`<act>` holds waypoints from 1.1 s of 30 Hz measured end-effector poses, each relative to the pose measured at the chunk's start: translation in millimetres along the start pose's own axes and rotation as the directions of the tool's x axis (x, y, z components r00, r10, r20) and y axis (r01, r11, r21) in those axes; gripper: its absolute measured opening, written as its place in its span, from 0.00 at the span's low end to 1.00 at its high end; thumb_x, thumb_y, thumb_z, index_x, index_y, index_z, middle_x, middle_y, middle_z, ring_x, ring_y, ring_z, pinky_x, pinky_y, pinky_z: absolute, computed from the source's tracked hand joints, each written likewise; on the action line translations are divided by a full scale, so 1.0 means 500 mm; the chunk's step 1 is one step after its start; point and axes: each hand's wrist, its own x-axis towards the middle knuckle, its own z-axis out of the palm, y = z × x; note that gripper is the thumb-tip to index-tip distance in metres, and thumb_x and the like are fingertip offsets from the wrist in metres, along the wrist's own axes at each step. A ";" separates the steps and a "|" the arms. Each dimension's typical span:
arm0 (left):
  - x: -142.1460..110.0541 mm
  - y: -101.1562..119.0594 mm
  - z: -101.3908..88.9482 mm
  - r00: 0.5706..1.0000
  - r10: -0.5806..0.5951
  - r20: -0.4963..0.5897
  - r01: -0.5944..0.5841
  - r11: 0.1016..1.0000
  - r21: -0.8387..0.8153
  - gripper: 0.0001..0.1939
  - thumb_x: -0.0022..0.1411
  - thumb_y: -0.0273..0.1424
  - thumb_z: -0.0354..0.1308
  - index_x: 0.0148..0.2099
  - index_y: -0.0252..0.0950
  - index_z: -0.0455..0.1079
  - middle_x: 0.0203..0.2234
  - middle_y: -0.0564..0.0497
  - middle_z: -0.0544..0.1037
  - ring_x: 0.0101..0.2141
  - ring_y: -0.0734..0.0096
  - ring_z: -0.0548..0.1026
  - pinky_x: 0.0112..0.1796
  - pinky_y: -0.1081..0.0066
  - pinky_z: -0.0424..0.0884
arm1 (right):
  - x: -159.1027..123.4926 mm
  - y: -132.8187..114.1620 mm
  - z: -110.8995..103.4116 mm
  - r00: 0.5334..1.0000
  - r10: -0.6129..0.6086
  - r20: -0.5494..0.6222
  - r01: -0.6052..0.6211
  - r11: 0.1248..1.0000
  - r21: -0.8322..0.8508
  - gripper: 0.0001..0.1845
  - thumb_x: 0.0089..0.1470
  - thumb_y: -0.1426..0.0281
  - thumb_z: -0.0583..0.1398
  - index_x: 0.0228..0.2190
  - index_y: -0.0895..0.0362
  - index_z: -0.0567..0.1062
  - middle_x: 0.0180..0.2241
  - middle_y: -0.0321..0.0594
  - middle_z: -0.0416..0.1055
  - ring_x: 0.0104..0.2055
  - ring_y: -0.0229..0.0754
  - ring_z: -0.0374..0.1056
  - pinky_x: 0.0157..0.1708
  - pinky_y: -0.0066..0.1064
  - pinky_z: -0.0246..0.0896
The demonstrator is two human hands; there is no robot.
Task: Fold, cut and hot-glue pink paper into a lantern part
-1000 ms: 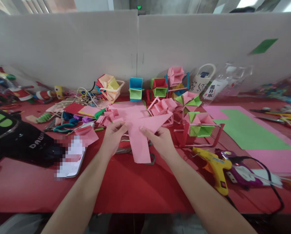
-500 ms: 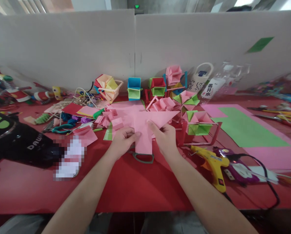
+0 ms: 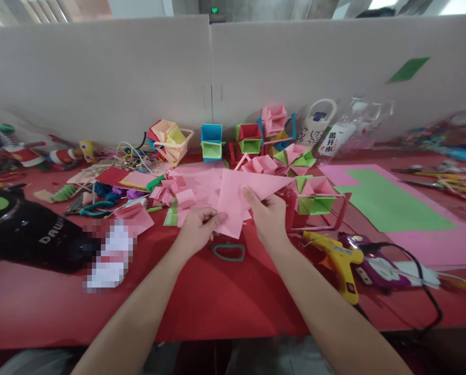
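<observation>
A pink paper sheet, folded into a pointed shape, is held just above the red table. My left hand pinches its lower left edge with closed fingers. My right hand grips its right side, thumb pressed on top. Beneath the paper lie scissors with grey-green handles, only the handle loops showing. Small pink folded pieces lie just left of the sheet.
Folded paper boxes line the grey partition. A yellow glue gun and purple device lie right of my hands, near green and pink sheets. A black device and blurred object sit left. Craft clutter fills the back left.
The pink paper has been folded up shorter: its long lower flap is gone and the scissor handles now show. Both hands moved slightly away from me with it.
</observation>
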 end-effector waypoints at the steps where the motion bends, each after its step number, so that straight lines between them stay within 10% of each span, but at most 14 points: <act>1: -0.001 0.001 0.000 1.000 0.019 -0.008 -0.019 1.000 0.019 0.17 0.59 0.41 0.61 0.26 0.35 0.65 0.16 0.59 0.64 0.16 0.79 0.63 0.20 0.76 0.60 | 0.002 0.000 -0.001 1.000 -0.002 -0.005 0.002 1.000 0.006 0.17 0.44 0.58 0.70 0.27 0.60 0.82 0.29 0.42 0.79 0.30 0.43 0.73 0.31 0.33 0.69; 20: -0.004 -0.001 0.000 0.983 0.167 0.076 -0.178 0.969 0.170 0.14 0.64 0.40 0.57 0.32 0.35 0.69 0.27 0.53 0.74 0.29 0.72 0.71 0.33 0.73 0.66 | 0.023 0.006 -0.016 1.000 0.004 -0.019 -0.002 0.994 0.112 0.15 0.42 0.61 0.72 0.27 0.60 0.81 0.28 0.41 0.77 0.31 0.43 0.72 0.31 0.32 0.67; 33: 0.011 -0.018 -0.028 0.957 0.124 -0.263 -0.125 0.992 0.012 0.22 0.61 0.45 0.58 0.23 0.36 0.62 0.19 0.56 0.61 0.24 0.75 0.63 0.25 0.75 0.62 | -0.021 0.002 0.009 0.936 0.124 0.330 -0.105 0.992 -0.075 0.16 0.45 0.59 0.70 0.23 0.60 0.77 0.23 0.39 0.74 0.25 0.39 0.67 0.26 0.29 0.63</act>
